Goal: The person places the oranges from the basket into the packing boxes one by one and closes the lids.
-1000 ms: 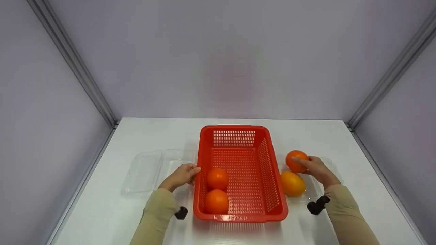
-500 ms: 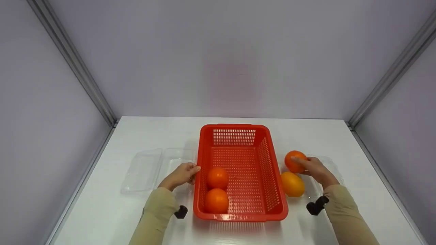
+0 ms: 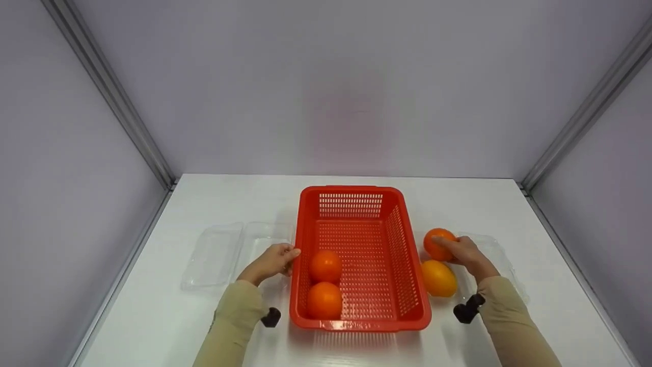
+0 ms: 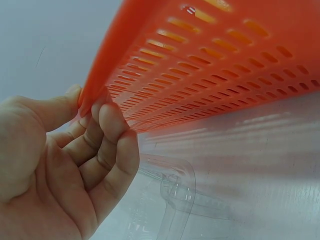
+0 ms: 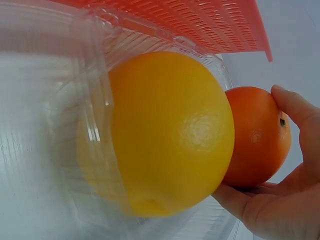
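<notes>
In the head view my left hand (image 3: 269, 263) pinches the left rim of a red plastic basket (image 3: 359, 325) between thumb and fingers. Two oranges lie inside the basket, the farther orange (image 3: 325, 266) touching the nearer orange (image 3: 324, 301). Right of the basket, my right hand (image 3: 468, 253) grips another orange (image 3: 434, 245), thumb on top. A yellower orange (image 3: 439, 279) sits just in front of it, both at a clear plastic clamshell box (image 3: 496, 252). In the right wrist view the clear lid (image 5: 95, 115) partly covers the yellower orange.
A second clear clamshell box (image 3: 214, 257) lies opened flat left of the basket, partly behind my left hand. The white table (image 3: 239, 199) meets grey walls at the back and both sides. A black wrist mount (image 3: 271, 318) hangs by each sleeve.
My right hand and its orange have shifted slightly left and nearer. The right clear box's right edge now reaches farther right and nearer. My left hand and the basket stay put.
</notes>
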Motion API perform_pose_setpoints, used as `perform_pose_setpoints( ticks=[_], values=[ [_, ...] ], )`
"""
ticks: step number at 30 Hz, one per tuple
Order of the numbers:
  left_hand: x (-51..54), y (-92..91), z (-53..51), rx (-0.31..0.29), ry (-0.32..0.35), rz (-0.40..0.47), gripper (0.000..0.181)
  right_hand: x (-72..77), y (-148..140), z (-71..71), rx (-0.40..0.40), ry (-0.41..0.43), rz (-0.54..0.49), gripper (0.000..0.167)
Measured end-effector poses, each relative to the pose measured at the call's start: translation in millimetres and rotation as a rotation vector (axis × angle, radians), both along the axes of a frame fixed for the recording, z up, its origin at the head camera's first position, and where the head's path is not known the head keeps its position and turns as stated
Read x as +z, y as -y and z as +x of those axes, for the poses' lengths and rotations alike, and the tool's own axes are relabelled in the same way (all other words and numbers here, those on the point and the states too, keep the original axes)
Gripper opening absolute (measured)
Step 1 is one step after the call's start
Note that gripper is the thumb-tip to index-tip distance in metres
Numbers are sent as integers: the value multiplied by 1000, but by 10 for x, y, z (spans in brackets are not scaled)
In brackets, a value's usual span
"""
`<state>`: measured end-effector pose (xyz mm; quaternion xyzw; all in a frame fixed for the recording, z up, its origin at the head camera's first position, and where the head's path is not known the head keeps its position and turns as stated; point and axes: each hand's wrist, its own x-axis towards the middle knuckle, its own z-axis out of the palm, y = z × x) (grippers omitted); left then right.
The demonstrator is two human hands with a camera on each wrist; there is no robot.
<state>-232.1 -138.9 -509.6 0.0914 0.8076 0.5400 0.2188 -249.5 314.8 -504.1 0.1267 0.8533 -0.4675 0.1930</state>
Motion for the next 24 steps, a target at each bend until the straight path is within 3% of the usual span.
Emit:
perform_pose_setpoints(
  ticks=[6,12,19,24],
  values=[
    [-7,-3,2,17,13,-8,29,8,27,2,-45,11,10,91],
    [8,-1,4,-2,-8,0,29,37,42,10,-53,16,49,82],
    [14,-11,4,10,12,5,29,53,72,60,-36,79,52,101],
    [6,-8,1,12,19,7,28,81,83,77,-74,54,63,86]
  ],
)
